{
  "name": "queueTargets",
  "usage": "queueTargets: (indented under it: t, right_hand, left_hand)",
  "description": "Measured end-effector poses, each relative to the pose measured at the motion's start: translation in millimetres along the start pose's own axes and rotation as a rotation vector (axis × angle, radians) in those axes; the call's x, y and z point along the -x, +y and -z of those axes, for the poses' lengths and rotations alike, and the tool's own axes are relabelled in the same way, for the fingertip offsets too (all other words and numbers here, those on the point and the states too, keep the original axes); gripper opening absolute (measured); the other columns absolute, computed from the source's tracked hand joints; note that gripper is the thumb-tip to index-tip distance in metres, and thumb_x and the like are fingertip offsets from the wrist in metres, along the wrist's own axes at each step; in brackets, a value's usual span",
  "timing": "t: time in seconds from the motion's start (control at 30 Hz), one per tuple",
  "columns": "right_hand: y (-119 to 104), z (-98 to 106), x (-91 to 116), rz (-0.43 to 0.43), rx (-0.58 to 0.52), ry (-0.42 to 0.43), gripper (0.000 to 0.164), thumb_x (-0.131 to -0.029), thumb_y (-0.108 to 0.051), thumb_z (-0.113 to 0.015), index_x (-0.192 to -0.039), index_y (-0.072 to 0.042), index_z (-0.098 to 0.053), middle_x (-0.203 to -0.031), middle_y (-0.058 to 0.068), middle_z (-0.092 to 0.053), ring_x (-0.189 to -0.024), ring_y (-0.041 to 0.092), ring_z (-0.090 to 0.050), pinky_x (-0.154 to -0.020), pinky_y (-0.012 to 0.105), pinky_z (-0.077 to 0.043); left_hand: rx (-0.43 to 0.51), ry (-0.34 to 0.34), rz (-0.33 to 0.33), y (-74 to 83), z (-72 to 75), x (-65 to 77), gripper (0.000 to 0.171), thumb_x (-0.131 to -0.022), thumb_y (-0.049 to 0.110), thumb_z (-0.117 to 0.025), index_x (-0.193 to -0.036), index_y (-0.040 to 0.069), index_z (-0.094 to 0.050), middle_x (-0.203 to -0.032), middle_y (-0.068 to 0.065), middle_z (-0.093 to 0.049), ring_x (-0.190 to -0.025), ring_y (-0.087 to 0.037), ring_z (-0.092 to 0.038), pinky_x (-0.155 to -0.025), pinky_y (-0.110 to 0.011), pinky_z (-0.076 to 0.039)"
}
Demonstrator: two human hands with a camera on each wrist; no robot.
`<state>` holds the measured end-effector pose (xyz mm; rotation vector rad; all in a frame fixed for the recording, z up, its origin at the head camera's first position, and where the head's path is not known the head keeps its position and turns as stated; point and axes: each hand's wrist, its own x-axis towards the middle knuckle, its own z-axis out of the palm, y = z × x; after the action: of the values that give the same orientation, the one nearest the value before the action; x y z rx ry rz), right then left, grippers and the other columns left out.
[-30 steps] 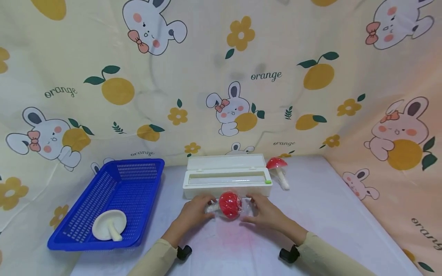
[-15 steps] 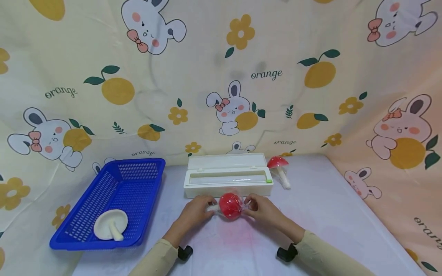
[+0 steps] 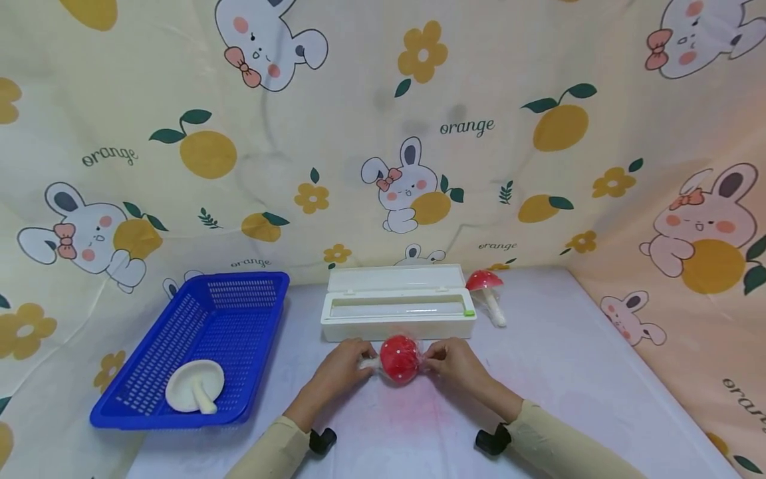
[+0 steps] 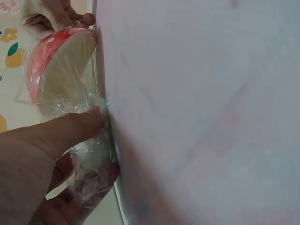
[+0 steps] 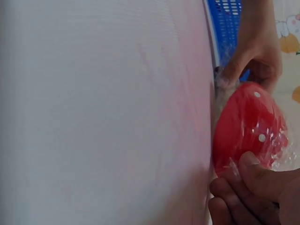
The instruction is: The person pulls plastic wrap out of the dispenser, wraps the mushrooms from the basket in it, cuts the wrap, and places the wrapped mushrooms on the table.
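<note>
A toy mushroom (image 3: 399,359) with a red, white-dotted cap lies on its side at the table's middle, wrapped in clear plastic film (image 4: 89,152). My left hand (image 3: 342,367) grips its wrapped stem, thumb on one side and fingers on the other in the left wrist view. At the cap end my right hand (image 3: 456,364) pinches the film between thumb and curled fingers, close against the red cap (image 5: 253,124). Just behind the mushroom stands a white cling film box (image 3: 397,329), its lid raised.
A blue plastic basket (image 3: 254,372) on the left holds a white mushroom (image 3: 195,386). Another red-capped mushroom (image 3: 486,281) lies right of the box. A patterned cloth hangs behind the white-covered table (image 3: 556,372).
My right hand has closed from spread fingers to a pinch on the film at the cap end, drawing it in against the cap. My left hand stays on the stem.
</note>
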<state>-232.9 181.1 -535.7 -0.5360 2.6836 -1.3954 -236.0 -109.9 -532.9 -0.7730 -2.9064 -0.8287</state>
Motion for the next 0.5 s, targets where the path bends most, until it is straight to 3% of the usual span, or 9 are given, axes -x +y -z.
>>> queueTargets:
  t: [0.1,0.2,0.33,0.4,0.5]
  right_hand:
    - [-3,0,1,-0.017,0.052,0.012,0.013,-0.09,-0.011,-0.088,-0.102,-0.011,-0.084,-0.09,-0.001,-0.079,-0.078,0.01,-0.066,-0.065,0.023,-0.056]
    - [-7,4,3,-0.001,0.119,0.044,0.041,-0.087,-0.019,-0.092,-0.125,-0.011,-0.078,-0.105,0.001,-0.077,-0.087,0.014,-0.068,-0.074,0.027,-0.06]
    - [-12,12,2,0.108,0.153,0.041,0.076,-0.086,-0.017,-0.093,-0.153,-0.013,-0.057,-0.133,0.01,-0.069,-0.11,0.026,-0.07,-0.089,0.042,-0.063]
    - [-14,15,-1,0.17,0.142,0.006,0.08,-0.089,-0.014,-0.09,-0.158,-0.013,-0.05,-0.143,0.012,-0.064,-0.121,0.03,-0.067,-0.095,0.048,-0.061]
    - [-14,16,-5,0.24,0.122,-0.044,0.075,-0.094,-0.012,-0.084,-0.159,-0.01,-0.048,-0.147,0.013,-0.061,-0.125,0.033,-0.066,-0.099,0.052,-0.059]
  left_hand:
    - [0.043,-0.006,0.028,-2.2,1.6,1.7,0.023,-0.089,0.011,-0.088,-0.108,0.012,-0.076,-0.101,-0.002,-0.072,-0.098,-0.02,-0.066,-0.09,-0.042,-0.059]
    - [0.098,-0.02,0.063,-4.3,2.7,2.9,0.028,-0.09,0.014,-0.088,-0.115,0.012,-0.074,-0.107,-0.003,-0.072,-0.099,-0.02,-0.066,-0.09,-0.044,-0.059]
    - [0.144,-0.042,0.106,-7.9,5.5,5.2,0.04,-0.091,0.019,-0.088,-0.126,0.012,-0.07,-0.116,-0.004,-0.071,-0.105,-0.023,-0.067,-0.093,-0.047,-0.058]
    - [0.148,-0.053,0.114,-9.5,7.0,6.9,0.044,-0.091,0.02,-0.088,-0.13,0.012,-0.069,-0.121,-0.005,-0.07,-0.109,-0.024,-0.066,-0.096,-0.048,-0.057]
    - [0.127,-0.053,0.088,-11.6,8.4,9.2,0.046,-0.09,0.019,-0.089,-0.13,0.009,-0.069,-0.122,-0.008,-0.069,-0.112,-0.026,-0.065,-0.099,-0.05,-0.056]
